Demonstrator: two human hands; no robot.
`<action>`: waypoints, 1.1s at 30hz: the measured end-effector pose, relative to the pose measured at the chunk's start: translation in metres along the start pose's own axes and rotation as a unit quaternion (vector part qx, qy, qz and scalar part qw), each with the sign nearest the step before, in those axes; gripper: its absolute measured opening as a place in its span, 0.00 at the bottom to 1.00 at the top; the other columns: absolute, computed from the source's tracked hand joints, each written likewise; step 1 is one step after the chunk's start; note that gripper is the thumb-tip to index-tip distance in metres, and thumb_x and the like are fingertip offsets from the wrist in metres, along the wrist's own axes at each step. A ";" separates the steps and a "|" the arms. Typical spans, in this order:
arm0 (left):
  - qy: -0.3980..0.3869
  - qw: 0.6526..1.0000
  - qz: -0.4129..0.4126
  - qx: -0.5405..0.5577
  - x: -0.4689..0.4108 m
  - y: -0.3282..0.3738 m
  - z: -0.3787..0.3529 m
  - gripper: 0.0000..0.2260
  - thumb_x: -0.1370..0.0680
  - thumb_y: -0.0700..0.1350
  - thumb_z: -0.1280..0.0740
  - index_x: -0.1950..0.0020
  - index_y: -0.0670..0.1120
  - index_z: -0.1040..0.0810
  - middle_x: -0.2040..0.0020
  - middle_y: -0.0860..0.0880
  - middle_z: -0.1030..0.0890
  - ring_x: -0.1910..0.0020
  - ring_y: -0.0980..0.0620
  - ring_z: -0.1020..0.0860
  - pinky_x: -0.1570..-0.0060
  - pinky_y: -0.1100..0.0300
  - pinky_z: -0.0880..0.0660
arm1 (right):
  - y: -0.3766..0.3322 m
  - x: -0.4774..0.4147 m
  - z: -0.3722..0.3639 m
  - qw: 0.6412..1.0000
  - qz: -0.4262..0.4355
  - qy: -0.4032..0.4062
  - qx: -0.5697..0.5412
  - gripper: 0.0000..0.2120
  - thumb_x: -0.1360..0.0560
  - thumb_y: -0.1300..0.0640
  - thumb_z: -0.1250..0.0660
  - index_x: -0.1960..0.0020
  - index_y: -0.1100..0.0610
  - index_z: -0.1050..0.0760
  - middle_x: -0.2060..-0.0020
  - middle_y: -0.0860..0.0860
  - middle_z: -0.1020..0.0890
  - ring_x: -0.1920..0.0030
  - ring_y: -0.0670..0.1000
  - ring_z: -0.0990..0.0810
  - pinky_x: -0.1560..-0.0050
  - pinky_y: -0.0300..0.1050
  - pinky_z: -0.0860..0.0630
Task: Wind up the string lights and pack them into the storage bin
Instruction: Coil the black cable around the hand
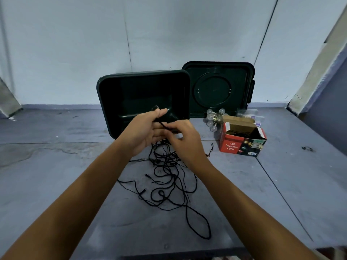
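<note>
The left hand (143, 133) curls round the cord of the string lights (166, 160); the right hand (185, 142) pinches it. The rest lies tangled on the floor, nearer than the bin (131, 91), so hurried winding could pull crossed loops into knots.

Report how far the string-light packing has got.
Done: the storage bin is open, its lid propped against the wall. Nothing shows inside it. In hand: the left hand holds a small loop of the black string lights while the right hand pinches the cord. Left: most of the cord lies tangled on the floor, and the bulb cluster beside the red box is unpacked.
</note>
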State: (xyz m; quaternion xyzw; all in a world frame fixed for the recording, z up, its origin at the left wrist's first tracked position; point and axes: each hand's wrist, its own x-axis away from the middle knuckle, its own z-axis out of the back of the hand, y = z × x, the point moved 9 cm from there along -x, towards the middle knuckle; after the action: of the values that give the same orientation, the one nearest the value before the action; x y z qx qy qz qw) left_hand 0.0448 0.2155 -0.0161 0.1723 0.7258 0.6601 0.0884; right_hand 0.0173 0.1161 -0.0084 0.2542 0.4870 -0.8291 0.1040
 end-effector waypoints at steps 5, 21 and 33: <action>0.071 0.991 -0.026 -0.114 -0.008 -0.004 0.019 0.22 0.20 0.57 0.47 0.28 0.52 0.35 0.30 0.44 0.32 0.36 0.49 0.29 0.34 0.54 0.34 | 0.007 -0.001 0.004 0.995 -0.056 -0.044 -0.072 0.07 0.22 0.60 0.39 0.57 0.58 0.24 0.64 0.46 0.23 0.63 0.41 0.23 0.61 0.34 0.25; 0.219 0.598 -0.239 -0.733 -0.001 0.014 0.053 0.22 0.29 0.48 0.28 0.38 0.42 0.25 0.35 0.42 0.26 0.34 0.32 0.33 0.42 0.33 0.34 | 0.030 0.001 0.046 0.939 -0.233 -0.251 0.023 0.10 0.21 0.49 0.41 0.53 0.54 0.25 0.72 0.50 0.24 0.77 0.47 0.33 0.78 0.36 0.37; 0.260 0.631 -0.253 -0.686 0.000 0.023 0.056 0.15 0.21 0.46 0.39 0.40 0.38 0.25 0.34 0.42 0.29 0.58 0.37 0.24 0.68 0.49 0.26 | 0.053 0.017 0.059 0.861 -0.296 -0.335 0.243 0.26 0.20 0.43 0.50 0.57 0.62 0.25 0.64 0.58 0.19 0.68 0.53 0.20 0.62 0.46 0.21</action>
State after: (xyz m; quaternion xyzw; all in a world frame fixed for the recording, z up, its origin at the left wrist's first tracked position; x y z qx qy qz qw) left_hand 0.0677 0.2692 0.0001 -0.3071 0.0714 0.9367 0.1522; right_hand 0.0064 0.0400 -0.0335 -0.1776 0.2580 -0.9482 -0.0542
